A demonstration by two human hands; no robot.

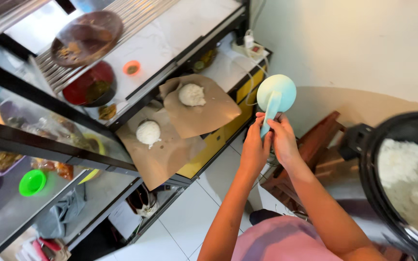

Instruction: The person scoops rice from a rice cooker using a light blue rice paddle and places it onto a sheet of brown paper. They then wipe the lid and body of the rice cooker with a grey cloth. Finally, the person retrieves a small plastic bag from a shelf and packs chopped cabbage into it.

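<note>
Both hands, left and right, close together on the handle of a pale blue scoop held up between the rice pot and the counter. It looks light, stiff plastic, perhaps slippery; the handle suits gripping. Beyond, rice mounds sit on brown paper.

I'm looking down on two sheets of brown paper on the table, each carrying a mound of white rice, the second mound on the nearer sheet. Up on the white shelf I've got a brown bowl, a red bowl just below it and a small orange dish beside them. Down left a green bowl sits behind glass, and at far right a black rice cooker stands open, full of white rice, beside a wooden stool.
</note>
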